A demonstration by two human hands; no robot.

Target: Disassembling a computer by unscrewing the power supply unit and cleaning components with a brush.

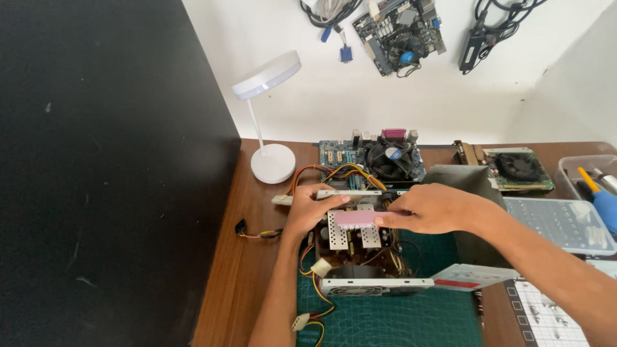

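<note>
The pink eraser-like block (355, 219) lies across the top of the opened power supply unit (360, 250), which sits on the green cutting mat (398, 321) near the middle of the wooden desk (238, 270). The right hand (434, 209) pinches the block's right end between thumb and fingertips, while the left hand (315, 209) rests on the unit's far left rim, fingers curled against the metal edge — gripping nothing else that can be made out. Under the block stand two perforated silver heat sinks (339, 232), and a bundle of yellow, red and black wires (328, 173) loops out toward the far left. Just beyond the unit lies one motherboard with a round fan (385, 159); a second board with a fan (517, 167) lies far right, and a third hangs on the white wall (398, 29). One white desk lamp (270, 128) stands far left. A clear parts tray (565, 222) crowds the right side — the grey casing (466, 177) rises right behind the right hand. A black panel (109, 173) walls off the left; open desk remains along the left edge.
</note>
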